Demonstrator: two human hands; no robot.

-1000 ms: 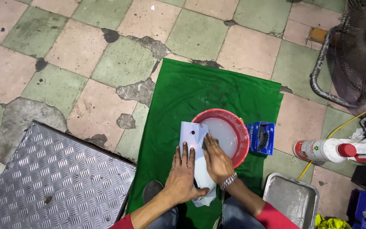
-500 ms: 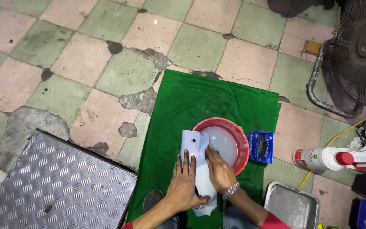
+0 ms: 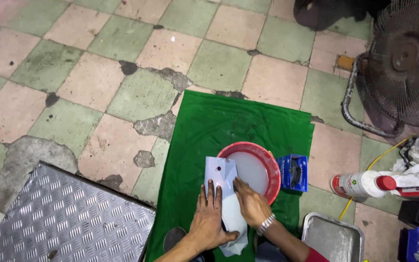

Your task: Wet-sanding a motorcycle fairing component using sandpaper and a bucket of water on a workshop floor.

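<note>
A tiled floor (image 3: 98,87) of green and pink squares, cracked in places, fills most of the frame. A ridged metal plate (image 3: 54,218) covers the lower left corner. A dark wire fan (image 3: 406,73) stands at the upper right. A green cloth (image 3: 219,131) lies spread from the centre down to the bottom edge. On its right half sits a red basin (image 3: 263,162) holding cloudy liquid, with a small blue box (image 3: 293,172) just beside it on the right. A metal tray (image 3: 333,237) sits at the lower right, and a white bottle with a red cap (image 3: 362,183) lies on its side above it. At lower centre a white plastic pouch (image 3: 221,177) lies on the cloth, its upper part overlapping the basin's left rim. The left hand (image 3: 208,221) lies flat and spread on the pouch, gripping nothing. The right hand (image 3: 250,204), a bracelet at its wrist, presses open-palmed on the pouch's right edge.
</note>
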